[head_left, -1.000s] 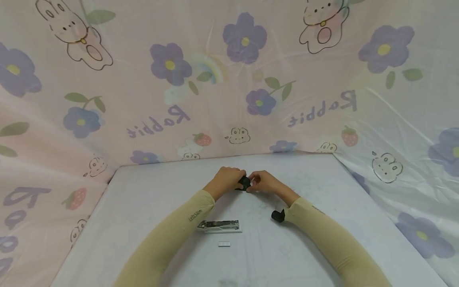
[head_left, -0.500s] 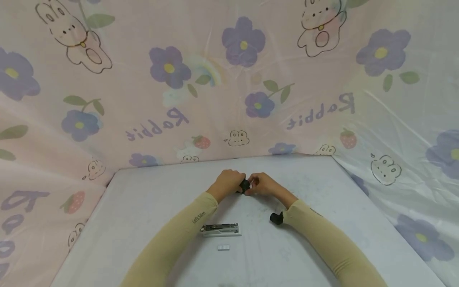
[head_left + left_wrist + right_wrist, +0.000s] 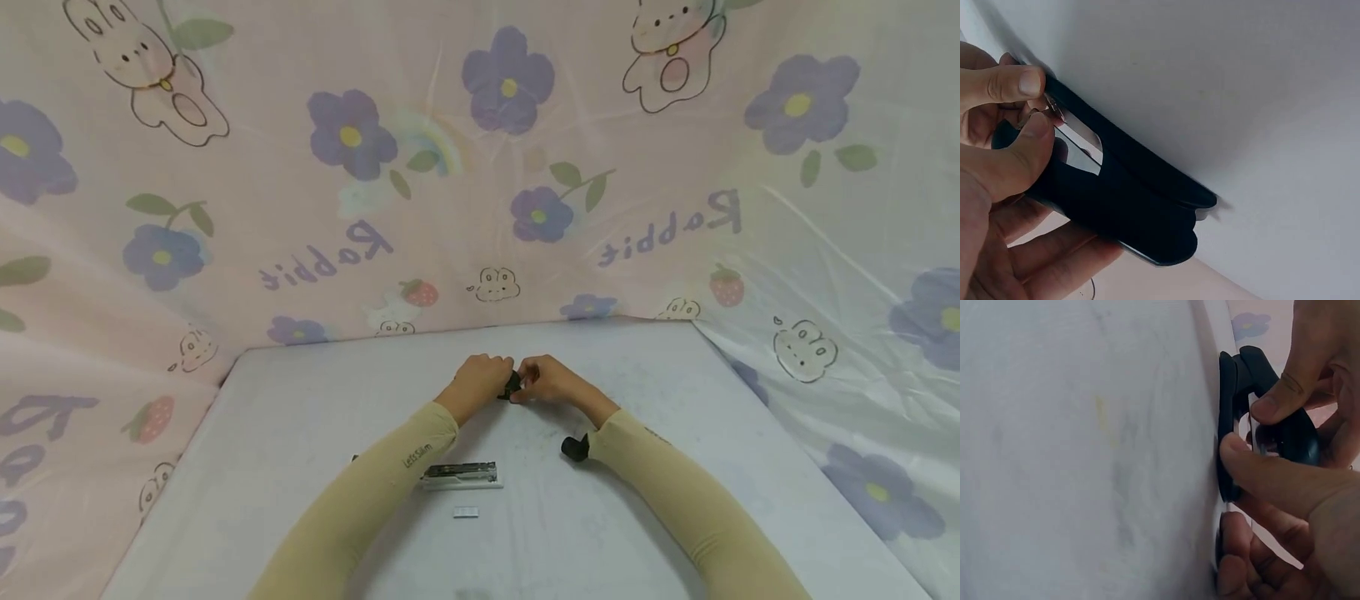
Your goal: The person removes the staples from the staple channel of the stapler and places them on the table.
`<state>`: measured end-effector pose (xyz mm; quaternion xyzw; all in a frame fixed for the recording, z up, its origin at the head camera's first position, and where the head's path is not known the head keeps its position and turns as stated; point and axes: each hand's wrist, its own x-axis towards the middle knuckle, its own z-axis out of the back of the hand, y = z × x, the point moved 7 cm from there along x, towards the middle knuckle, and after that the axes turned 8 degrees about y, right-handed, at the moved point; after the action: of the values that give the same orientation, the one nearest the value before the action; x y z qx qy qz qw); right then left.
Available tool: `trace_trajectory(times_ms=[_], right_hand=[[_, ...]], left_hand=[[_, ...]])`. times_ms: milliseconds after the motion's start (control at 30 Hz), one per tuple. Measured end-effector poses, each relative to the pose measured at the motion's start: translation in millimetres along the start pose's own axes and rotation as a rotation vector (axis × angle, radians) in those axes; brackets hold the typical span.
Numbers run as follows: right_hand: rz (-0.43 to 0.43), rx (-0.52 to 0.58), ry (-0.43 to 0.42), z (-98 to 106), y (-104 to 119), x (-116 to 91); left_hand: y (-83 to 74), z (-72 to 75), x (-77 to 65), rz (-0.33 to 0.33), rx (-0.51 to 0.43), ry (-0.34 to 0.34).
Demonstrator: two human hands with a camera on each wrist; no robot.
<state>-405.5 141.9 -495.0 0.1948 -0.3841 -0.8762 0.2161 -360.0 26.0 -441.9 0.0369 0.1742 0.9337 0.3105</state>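
Observation:
Both hands hold a black stapler (image 3: 1141, 194) near the back of the white table. Silver metal shows through the cutout in its body. In the head view my left hand (image 3: 476, 385) covers much of it. The left wrist view shows the left thumb on the body and the other fingers curled beneath. My right hand (image 3: 555, 382) grips the stapler's hinge end; in the right wrist view its thumb presses the thin base side (image 3: 1227, 425). Nearer the front lies a second stapler-like thing (image 3: 461, 473) with a metal top and pale base, its left end hidden by the left sleeve.
A small pale strip (image 3: 466, 512) lies in front of the metal-topped thing. Beside the right sleeve sits a black rounded object (image 3: 575, 448), partly covered. A tiny dark tip (image 3: 356, 457) shows past the left sleeve. Patterned cloth (image 3: 450, 208) hangs behind the table (image 3: 300, 392).
The left hand has shifted slightly right and nearer, and less of the black stapler shows between the hands. The right hand stays almost in place. The head view has moved a little.

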Motion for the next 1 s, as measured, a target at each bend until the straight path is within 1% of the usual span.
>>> trace_trajectory(times_ms=[133,300,400,500,567,633,767,900,1000], right_hand=[[0.001,-0.006,0.001,1,2,2],[0.016,-0.019,-0.002,2,9,1],[0.019,-0.023,-0.003,3,12,0],[0.022,-0.017,-0.003,7,11,-1],[0.022,-0.008,0.0,9,9,-1],[0.024,-0.005,0.003,9,6,0],[0.023,-0.008,0.014,6,3,1],[0.016,-0.008,0.017,3,1,1],[0.008,-0.006,0.019,2,-1,0]], left_hand=[[5.2,-0.9,1.2,0.004,-0.021,0.01],[11.4,-0.9,0.6,-0.003,-0.079,0.034],[23.9,0.8,0.8,0.017,-0.225,0.084],[40.4,3.0,1.2,0.041,-0.423,0.144],[49.9,4.2,-0.6,0.049,-0.537,0.166],[56.0,4.4,-4.4,0.043,-0.609,0.163],[67.0,5.7,-15.2,0.048,-0.708,0.122],[77.5,7.1,-24.0,0.065,-0.725,0.088],[85.8,6.0,-30.0,0.082,-0.738,0.083]])
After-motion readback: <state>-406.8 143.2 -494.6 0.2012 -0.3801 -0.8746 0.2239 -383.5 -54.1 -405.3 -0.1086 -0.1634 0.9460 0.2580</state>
